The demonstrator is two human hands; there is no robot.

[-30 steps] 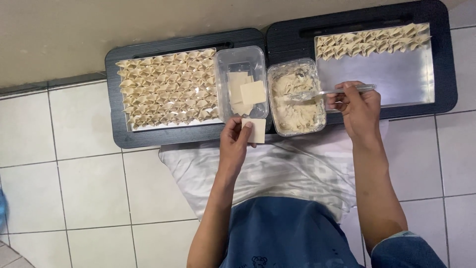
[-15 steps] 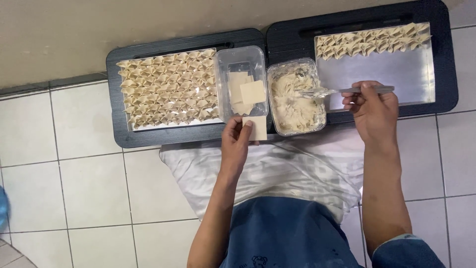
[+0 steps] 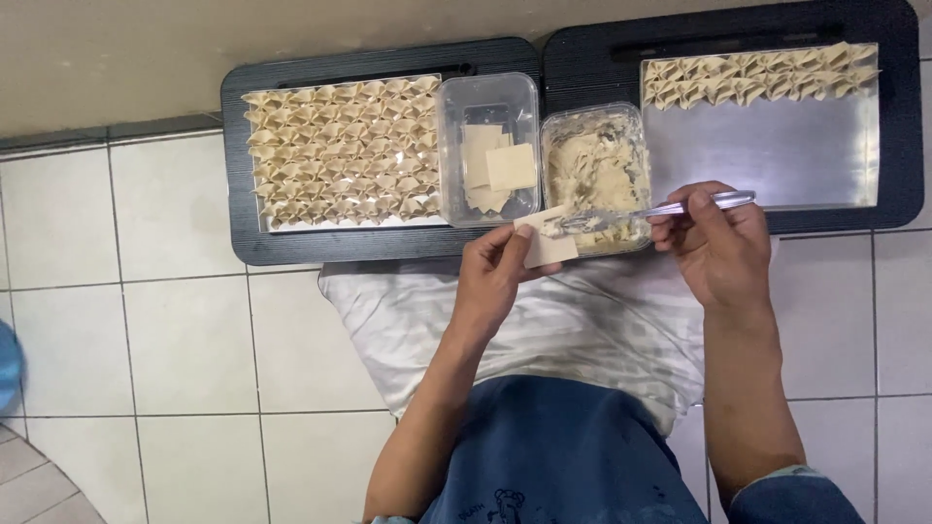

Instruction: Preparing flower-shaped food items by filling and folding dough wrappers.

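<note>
My left hand (image 3: 497, 277) holds a pale square dumpling wrapper (image 3: 548, 243) flat on its fingertips, just in front of the tubs. My right hand (image 3: 716, 243) grips a metal spoon (image 3: 670, 209) by the handle; the spoon's tip, with a bit of filling, rests on the wrapper's upper edge. Behind them a clear tub of beige filling (image 3: 594, 173) and a clear tub of stacked wrappers (image 3: 489, 146) sit side by side.
A black tray (image 3: 243, 175) on the left carries a metal sheet packed with folded dumplings (image 3: 340, 150). The right black tray (image 3: 898, 126) has a metal sheet with two rows of dumplings (image 3: 757, 73) at its far edge. A white cloth (image 3: 582, 330) covers my lap; tiled floor all around.
The spoon left the filling tub and swung left to the wrapper. My left hand lifted the wrapper slightly toward it.
</note>
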